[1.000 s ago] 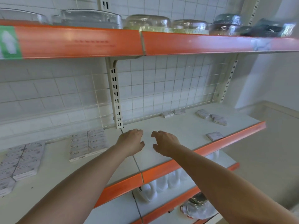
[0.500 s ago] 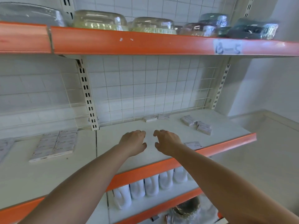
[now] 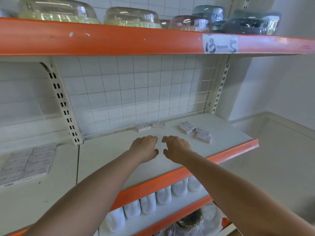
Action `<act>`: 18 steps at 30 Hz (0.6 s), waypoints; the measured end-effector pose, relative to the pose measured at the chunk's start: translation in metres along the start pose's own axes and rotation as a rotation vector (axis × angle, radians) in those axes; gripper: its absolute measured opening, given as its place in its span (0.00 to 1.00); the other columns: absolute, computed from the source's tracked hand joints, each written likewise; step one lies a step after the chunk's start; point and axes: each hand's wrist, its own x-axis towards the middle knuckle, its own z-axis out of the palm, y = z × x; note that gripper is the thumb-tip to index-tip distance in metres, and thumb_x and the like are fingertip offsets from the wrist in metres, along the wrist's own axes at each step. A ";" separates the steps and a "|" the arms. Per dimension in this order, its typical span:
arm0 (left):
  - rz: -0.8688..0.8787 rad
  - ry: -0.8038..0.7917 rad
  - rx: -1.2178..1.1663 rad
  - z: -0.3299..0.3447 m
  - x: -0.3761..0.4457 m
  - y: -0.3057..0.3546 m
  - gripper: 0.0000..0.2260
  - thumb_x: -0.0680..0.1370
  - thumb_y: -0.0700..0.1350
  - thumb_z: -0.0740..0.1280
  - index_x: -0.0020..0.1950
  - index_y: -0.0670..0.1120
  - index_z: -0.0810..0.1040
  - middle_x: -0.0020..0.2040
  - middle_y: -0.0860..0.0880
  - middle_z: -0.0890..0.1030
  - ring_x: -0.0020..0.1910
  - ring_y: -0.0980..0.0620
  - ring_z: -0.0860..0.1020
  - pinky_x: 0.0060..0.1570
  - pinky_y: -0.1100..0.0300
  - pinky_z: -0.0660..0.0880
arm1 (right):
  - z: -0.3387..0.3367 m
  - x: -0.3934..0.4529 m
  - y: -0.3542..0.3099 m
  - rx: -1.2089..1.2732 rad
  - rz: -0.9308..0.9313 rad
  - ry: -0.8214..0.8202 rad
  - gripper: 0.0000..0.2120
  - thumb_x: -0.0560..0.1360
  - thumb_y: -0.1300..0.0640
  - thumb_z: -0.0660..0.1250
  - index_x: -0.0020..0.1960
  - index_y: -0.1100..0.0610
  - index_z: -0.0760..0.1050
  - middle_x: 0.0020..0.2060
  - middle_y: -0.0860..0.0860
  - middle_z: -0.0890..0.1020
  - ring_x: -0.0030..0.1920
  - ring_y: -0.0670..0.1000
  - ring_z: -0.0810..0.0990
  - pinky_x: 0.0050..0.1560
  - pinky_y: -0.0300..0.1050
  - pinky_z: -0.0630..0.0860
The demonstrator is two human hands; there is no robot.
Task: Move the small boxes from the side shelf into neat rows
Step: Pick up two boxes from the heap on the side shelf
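Several small white boxes lie loose on the right white shelf (image 3: 230,133): two by the back grid (image 3: 144,127) (image 3: 158,124), and three more to the right (image 3: 186,127) (image 3: 202,132) (image 3: 203,138). On the left shelf, boxes lie flat in neat rows (image 3: 29,163). My left hand (image 3: 144,148) and right hand (image 3: 175,148) hover side by side over the middle of the right shelf, fingers loosely curled downward, holding nothing. Both stop short of the two back boxes.
An orange-edged upper shelf (image 3: 119,41) with wrapped bowls (image 3: 131,17) hangs overhead, labelled 13-5. A wire grid (image 3: 144,92) backs the shelf. White bottles (image 3: 163,195) stand on the shelf below. A white wall and ledge (image 3: 281,133) close the right side.
The view has swung right, so the neat rows slid to the left edge and the loose boxes came nearer. Both hands stay together and empty, reaching a little further in.
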 end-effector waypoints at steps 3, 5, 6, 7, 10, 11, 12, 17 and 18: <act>0.024 -0.003 -0.007 -0.001 0.020 0.004 0.16 0.79 0.48 0.60 0.64 0.43 0.70 0.60 0.46 0.75 0.57 0.44 0.75 0.48 0.57 0.66 | -0.002 0.009 0.011 0.010 0.033 -0.003 0.20 0.79 0.54 0.60 0.70 0.52 0.65 0.61 0.52 0.75 0.61 0.55 0.75 0.50 0.45 0.70; 0.039 -0.005 -0.009 -0.001 0.033 0.005 0.16 0.79 0.48 0.61 0.64 0.43 0.70 0.61 0.46 0.75 0.57 0.44 0.75 0.48 0.56 0.67 | -0.003 0.015 0.019 0.013 0.058 0.004 0.20 0.79 0.54 0.60 0.70 0.52 0.66 0.61 0.52 0.75 0.60 0.56 0.75 0.51 0.46 0.71; 0.048 -0.007 -0.007 -0.001 0.039 0.006 0.16 0.79 0.48 0.61 0.64 0.43 0.70 0.61 0.46 0.75 0.57 0.44 0.75 0.48 0.56 0.67 | -0.003 0.017 0.023 0.012 0.071 0.011 0.20 0.78 0.54 0.60 0.70 0.52 0.66 0.61 0.52 0.75 0.60 0.56 0.75 0.50 0.46 0.71; 0.057 -0.014 -0.006 0.000 0.044 0.006 0.16 0.79 0.48 0.61 0.64 0.43 0.70 0.61 0.46 0.75 0.57 0.44 0.75 0.49 0.56 0.68 | -0.003 0.020 0.026 0.011 0.084 0.014 0.20 0.78 0.55 0.60 0.70 0.52 0.66 0.61 0.52 0.75 0.60 0.56 0.75 0.50 0.45 0.70; 0.088 -0.040 0.000 0.003 0.061 0.009 0.16 0.78 0.49 0.62 0.64 0.44 0.70 0.61 0.46 0.75 0.57 0.43 0.75 0.49 0.55 0.70 | -0.002 0.025 0.037 0.014 0.130 0.011 0.20 0.78 0.55 0.60 0.70 0.52 0.66 0.63 0.52 0.74 0.60 0.57 0.75 0.48 0.45 0.70; 0.099 -0.048 0.001 0.004 0.067 0.011 0.17 0.78 0.49 0.62 0.64 0.44 0.70 0.61 0.46 0.75 0.57 0.43 0.75 0.50 0.54 0.71 | -0.002 0.027 0.041 0.021 0.146 0.011 0.20 0.78 0.55 0.60 0.70 0.52 0.66 0.64 0.53 0.74 0.61 0.57 0.75 0.49 0.45 0.71; 0.110 -0.055 0.001 0.005 0.073 0.014 0.17 0.78 0.50 0.62 0.64 0.44 0.70 0.61 0.45 0.75 0.57 0.43 0.75 0.50 0.54 0.71 | -0.001 0.028 0.046 0.027 0.163 0.011 0.20 0.78 0.56 0.61 0.70 0.52 0.67 0.64 0.53 0.74 0.63 0.58 0.74 0.50 0.46 0.71; 0.163 -0.078 0.010 0.014 0.094 0.031 0.18 0.78 0.50 0.62 0.65 0.44 0.70 0.63 0.46 0.74 0.59 0.43 0.74 0.53 0.54 0.70 | 0.002 0.030 0.076 0.009 0.237 -0.022 0.20 0.77 0.55 0.61 0.69 0.52 0.67 0.68 0.55 0.71 0.62 0.58 0.75 0.52 0.46 0.72; 0.169 -0.083 0.011 0.017 0.097 0.035 0.17 0.78 0.50 0.62 0.65 0.44 0.70 0.63 0.46 0.74 0.59 0.43 0.74 0.53 0.54 0.70 | 0.003 0.031 0.082 0.005 0.246 -0.029 0.20 0.77 0.55 0.61 0.69 0.52 0.67 0.71 0.55 0.68 0.62 0.58 0.75 0.53 0.47 0.72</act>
